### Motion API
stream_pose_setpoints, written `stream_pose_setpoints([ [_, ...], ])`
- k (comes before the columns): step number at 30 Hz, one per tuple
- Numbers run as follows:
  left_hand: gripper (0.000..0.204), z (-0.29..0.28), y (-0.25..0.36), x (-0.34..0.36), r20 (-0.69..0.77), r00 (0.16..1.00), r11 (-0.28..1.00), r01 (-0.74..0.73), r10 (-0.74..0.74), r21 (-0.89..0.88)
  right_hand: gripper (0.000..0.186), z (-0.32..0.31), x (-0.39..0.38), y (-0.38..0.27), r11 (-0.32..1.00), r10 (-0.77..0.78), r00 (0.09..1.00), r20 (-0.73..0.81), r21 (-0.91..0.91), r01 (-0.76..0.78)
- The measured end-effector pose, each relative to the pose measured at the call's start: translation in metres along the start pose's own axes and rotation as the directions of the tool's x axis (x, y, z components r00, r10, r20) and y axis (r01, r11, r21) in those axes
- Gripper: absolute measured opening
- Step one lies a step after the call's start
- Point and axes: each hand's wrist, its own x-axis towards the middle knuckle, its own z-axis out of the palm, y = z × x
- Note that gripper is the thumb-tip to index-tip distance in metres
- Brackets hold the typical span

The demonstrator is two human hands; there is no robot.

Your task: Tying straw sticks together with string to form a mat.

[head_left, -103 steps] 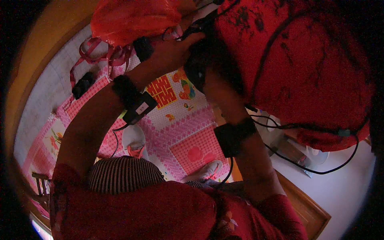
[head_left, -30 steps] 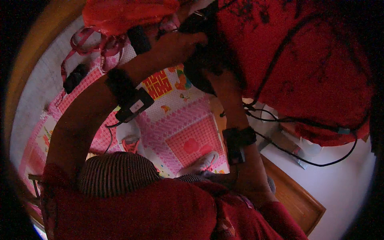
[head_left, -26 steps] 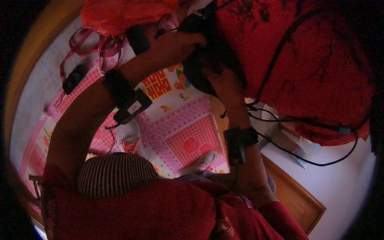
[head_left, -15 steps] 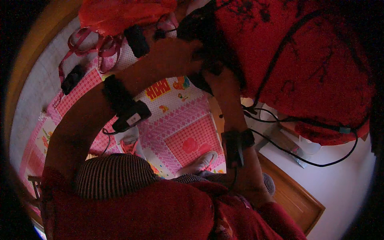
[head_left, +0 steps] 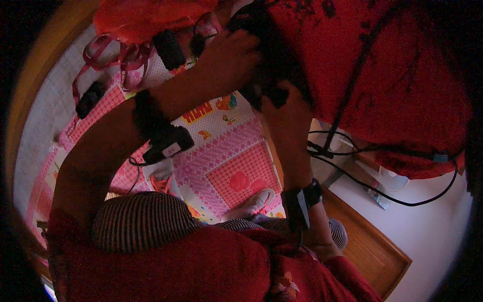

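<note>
My left hand [head_left: 234, 56] rests against a black, soft-looking mass [head_left: 274, 50], its fingers bent onto it. It is too dark to tell whether this is hair or cloth. My right hand [head_left: 288, 113] is at the mass's lower edge, thumb and fingers curled at a dark piece between them that I cannot make out. A small gap separates the two hands, and shadow hides several fingertips. A black strapped device [head_left: 168, 146] sits on my left forearm, and another black device [head_left: 297, 206] on my right wrist.
Red fabric with dark branching marks [head_left: 382, 85] fills the upper right. A black cable [head_left: 402, 202] loops below it. Pink patterned sheeting [head_left: 226, 151] lies beneath my arms. Further left are an orange-red bag [head_left: 151, 20], dark red straps [head_left: 100, 60] and a wooden board edge [head_left: 372, 246] lower right.
My hands were close together and have moved apart. The left one has shifted up along the black mass; the right one has drawn lower, its fingers now more curled.
</note>
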Motion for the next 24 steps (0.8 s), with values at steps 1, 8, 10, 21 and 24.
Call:
stream_pose_setpoints([
  [1, 0.019, -0.001, 0.001, 0.002, 0.003, 1.000, 1.000, 0.000, 0.000, 0.001, 0.042, -0.003, -0.003, 0.001, 1.000, -0.001, 0.999, -0.032, -0.009, 0.001],
  [8, 0.023, 0.011, -0.012, 0.004, 0.236, 0.966, 0.994, -0.108, 0.104, 0.001, 0.038, -0.009, -0.013, 0.010, 0.975, -0.187, 0.978, -0.091, -0.138, 0.174],
  [10, 0.025, 0.017, -0.016, 0.009, 0.204, 0.956, 0.976, -0.219, 0.213, 0.010, 0.037, -0.006, -0.013, 0.021, 0.959, -0.253, 0.960, -0.120, -0.161, 0.233],
  [21, 0.039, 0.016, -0.026, -0.020, 0.074, 0.992, 0.911, -0.062, 0.101, -0.408, 0.038, -0.004, -0.008, 0.037, 0.868, -0.497, 0.822, -0.279, -0.140, 0.477],
  [24, 0.035, 0.013, -0.016, -0.031, 0.186, 0.982, 0.963, 0.091, -0.044, -0.254, 0.032, -0.005, -0.008, 0.036, 0.860, -0.504, 0.838, -0.207, -0.029, 0.510],
])
